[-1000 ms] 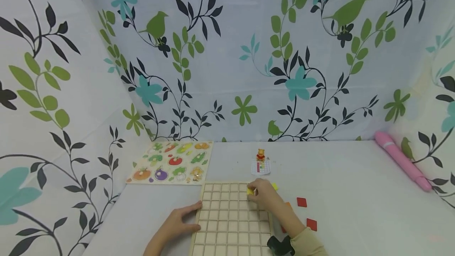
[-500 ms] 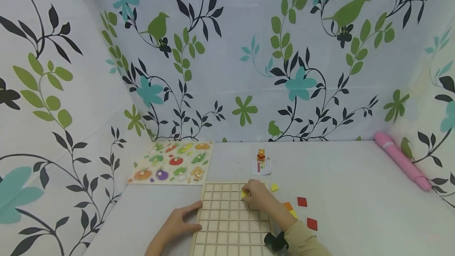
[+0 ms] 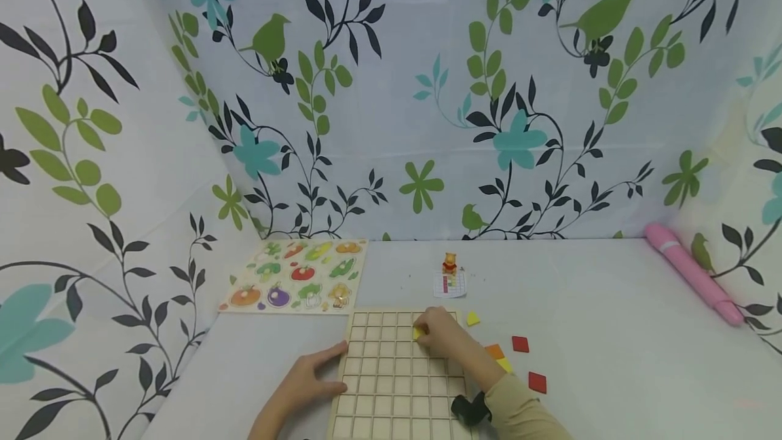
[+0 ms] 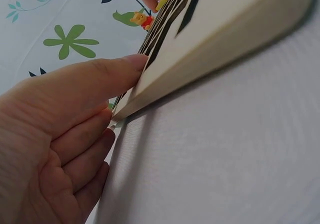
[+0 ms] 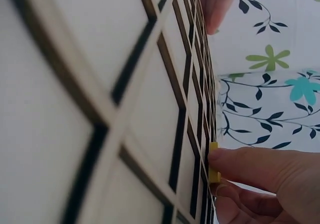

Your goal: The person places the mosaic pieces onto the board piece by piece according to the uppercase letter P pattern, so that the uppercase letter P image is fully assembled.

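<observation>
A pale wooden board (image 3: 385,386) divided into square cells lies flat on the white table. My right hand (image 3: 441,333) is over its far right part and pinches a small yellow tile (image 3: 418,334) between thumb and fingers. In the right wrist view the yellow tile (image 5: 214,163) stands on edge right at the grid's ridges, partly covered by the fingertips. My left hand (image 3: 305,379) rests against the board's left edge, thumb and forefinger spread apart. The left wrist view shows that thumb on the board's rim (image 4: 200,59), the other fingers loosely bent beside it.
Right of the board lie a yellow tile (image 3: 473,318), an orange tile (image 3: 493,351) and red tiles (image 3: 537,382). Behind it stands a small bear figure (image 3: 449,264) on printed paper (image 3: 441,285). A vegetable puzzle board (image 3: 293,307) lies back left, a pink tube (image 3: 690,270) far right.
My right hand has shifted slightly left over the board with the yellow tile, then stayed nearly in place. The loose yellow and orange tiles beside the arm show more fully. My left hand keeps its place.
</observation>
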